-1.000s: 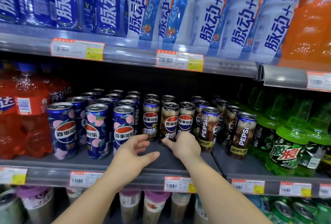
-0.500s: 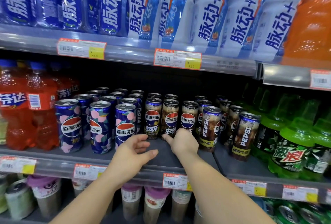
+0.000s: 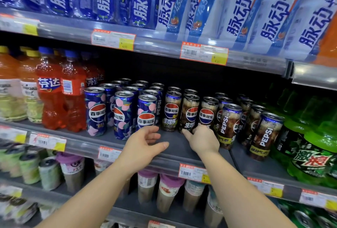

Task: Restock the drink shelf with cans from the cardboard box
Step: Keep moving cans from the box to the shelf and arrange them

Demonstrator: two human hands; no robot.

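On the middle shelf (image 3: 175, 152) stand rows of slim Pepsi cans: blue peach-patterned ones (image 3: 146, 112) on the left, dark cola-print ones (image 3: 190, 111) in the middle and right. My right hand (image 3: 203, 139) reaches to the foot of a dark can (image 3: 207, 111), its fingertips touching the bases of the front cans; a grip is not visible. My left hand (image 3: 144, 143) hovers open over the bare shelf front, just below the nearest blue can. The cardboard box is not in view.
Red and orange soda bottles (image 3: 60, 98) stand left of the cans, green bottles (image 3: 313, 147) to the right. Blue and white sports-drink bottles (image 3: 200, 3) fill the shelf above. Cups (image 3: 169, 191) line the shelf below. Price tags (image 3: 204, 54) run along the rails.
The view has shifted left, bringing more red and orange bottles into sight. Both hands stay at the shelf front by the cans, hardly moved relative to them.
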